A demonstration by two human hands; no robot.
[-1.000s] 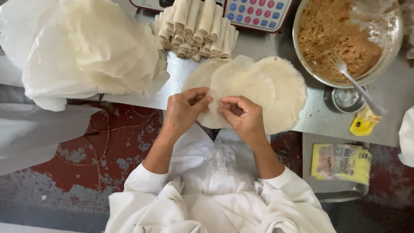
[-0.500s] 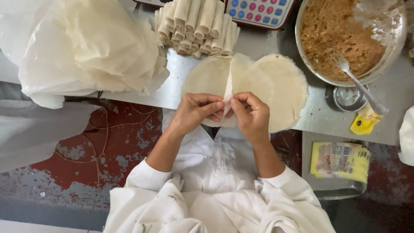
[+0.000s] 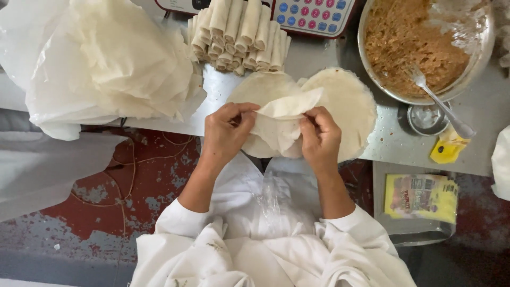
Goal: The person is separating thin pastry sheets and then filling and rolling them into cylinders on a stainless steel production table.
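Observation:
My left hand and my right hand both pinch a thin pale round wrapper at the near edge of the metal table, peeling it up off a stack of round wrappers. The lifted sheet hangs folded and crumpled between my fingers. Behind it lies a pile of rolled spring rolls. At the right stands a metal bowl of brown filling with a fork leaning in it.
A heap of loose wrappers on white plastic fills the left of the table. A calculator-like scale sits at the back. A small metal cup, a yellow cloth and a tray with a yellow packet lie right.
My hands have lifted the top wrapper further off the stack; it was flat a second ago and now stands up, folded between my fingers.

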